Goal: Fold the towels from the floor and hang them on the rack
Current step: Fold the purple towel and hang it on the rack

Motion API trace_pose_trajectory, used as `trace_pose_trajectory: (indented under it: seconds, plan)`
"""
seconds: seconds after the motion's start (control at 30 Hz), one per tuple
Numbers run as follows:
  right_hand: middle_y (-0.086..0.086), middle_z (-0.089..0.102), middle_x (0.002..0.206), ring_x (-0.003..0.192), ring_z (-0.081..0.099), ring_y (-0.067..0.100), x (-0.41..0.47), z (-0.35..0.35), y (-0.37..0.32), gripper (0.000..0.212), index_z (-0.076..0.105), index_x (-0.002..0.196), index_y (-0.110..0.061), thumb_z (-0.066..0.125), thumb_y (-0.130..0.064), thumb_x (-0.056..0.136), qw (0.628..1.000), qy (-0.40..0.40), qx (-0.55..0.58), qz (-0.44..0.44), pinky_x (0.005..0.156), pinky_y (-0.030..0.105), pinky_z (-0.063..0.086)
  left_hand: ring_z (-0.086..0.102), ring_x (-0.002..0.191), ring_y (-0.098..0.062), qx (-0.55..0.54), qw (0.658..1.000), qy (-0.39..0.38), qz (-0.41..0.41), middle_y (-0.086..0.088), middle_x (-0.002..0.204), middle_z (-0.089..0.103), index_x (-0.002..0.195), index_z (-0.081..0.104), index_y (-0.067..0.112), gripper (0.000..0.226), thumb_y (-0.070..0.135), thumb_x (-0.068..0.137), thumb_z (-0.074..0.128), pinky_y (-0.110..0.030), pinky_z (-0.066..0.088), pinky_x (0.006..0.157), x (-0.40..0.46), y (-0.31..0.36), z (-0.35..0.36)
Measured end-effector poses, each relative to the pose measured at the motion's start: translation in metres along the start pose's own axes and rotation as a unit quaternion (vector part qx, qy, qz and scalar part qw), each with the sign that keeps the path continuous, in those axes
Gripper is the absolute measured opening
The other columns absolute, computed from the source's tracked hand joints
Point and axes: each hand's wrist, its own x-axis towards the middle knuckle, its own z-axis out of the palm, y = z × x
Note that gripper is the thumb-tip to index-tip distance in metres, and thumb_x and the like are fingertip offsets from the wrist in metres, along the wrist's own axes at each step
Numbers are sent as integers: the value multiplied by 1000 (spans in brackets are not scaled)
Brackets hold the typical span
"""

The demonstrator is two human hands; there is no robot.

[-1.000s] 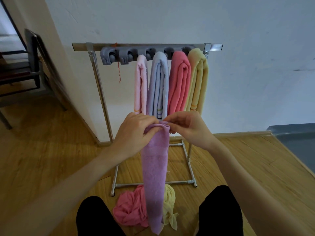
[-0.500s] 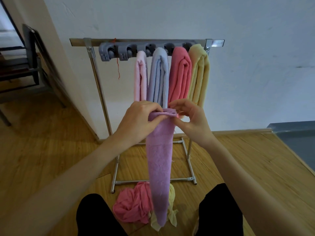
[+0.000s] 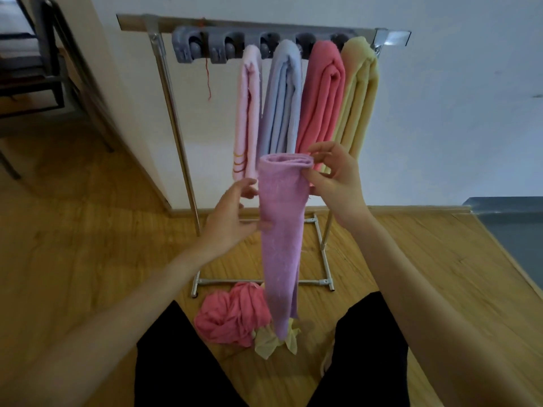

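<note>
Before rack, right hand pinches purple towel.

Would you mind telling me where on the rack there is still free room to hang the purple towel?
The free room is at the left of the grey holder strip: two clips stand bare between the rack's left post and the pale pink towel. To the right it is crowded: pale pink, blue, coral and yellow towels hang side by side up to the right bracket.
</note>
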Motion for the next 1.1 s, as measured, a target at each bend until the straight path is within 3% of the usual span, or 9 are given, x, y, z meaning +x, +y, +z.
trace_pose_trajectory:
  seconds: [0.1,0.27,0.4,0.5,0.6,0.7,0.8,0.93,1.1]
  plan:
    - [15,62,93,80,62,20,-5,4,2,29,55,111,-4,63,3,84,999,1,21,31,60,36,58,61,101,-7,-43,992,-79,-92,8,106,64,115,57,23,59,20,64,87,-29,49,84,-13,-42,24]
    - [10,59,91,83,61,19,-7,8,-3,31,55,113,-1,61,7,83,991,11,95,90,61,32,57,66,87,-11,-88,968,-136,-193,-2,96,70,101,67,9,38,10,68,84,-32,51,82,-21,-80,56]
    - [12,60,93,83,60,22,-6,1,-7,29,55,112,0,60,7,84,982,32,146,116,63,34,55,67,96,-19,-117,951,-176,-225,-13,102,72,101,69,-1,31,13,75,79,-35,52,87,-33,-91,72]
    - [11,60,87,74,61,19,-5,-11,-11,23,56,104,-6,60,7,85,966,72,212,129,64,33,56,67,100,-18,-144,931,-222,-253,-5,103,72,99,71,12,22,21,80,76,-36,53,90,-42,-95,84]
    - [11,59,86,66,62,15,-5,-26,-5,24,52,99,-10,59,8,85,939,170,259,149,59,27,54,66,94,-14,-159,924,-212,-275,2,97,71,97,68,22,13,23,84,71,-23,53,80,-44,-92,88]
    - [18,59,102,75,63,17,-6,-44,22,29,46,106,-10,53,8,85,888,319,260,204,58,21,53,63,84,-6,-169,927,-183,-282,6,92,67,106,67,12,22,19,85,70,-11,47,67,-39,-93,81]
    - [19,56,112,79,62,16,-16,-61,61,36,41,114,-7,46,12,84,857,383,228,258,60,21,54,54,82,-15,-174,932,-167,-271,-5,84,62,92,67,-1,44,38,72,76,-27,41,69,-30,-95,62]
    - [23,58,112,94,65,29,-43,-67,118,41,45,120,5,47,18,81,847,338,150,382,64,28,59,46,77,-17,-193,947,-141,-214,-7,79,53,88,60,-14,77,54,58,81,-33,32,71,-5,-73,38]
    - [20,58,81,65,59,27,-79,-43,151,24,51,101,4,50,17,81,853,167,62,491,51,29,54,55,75,-13,-182,956,-199,-114,-7,78,62,84,71,-1,37,33,72,75,-27,40,70,22,-10,6]
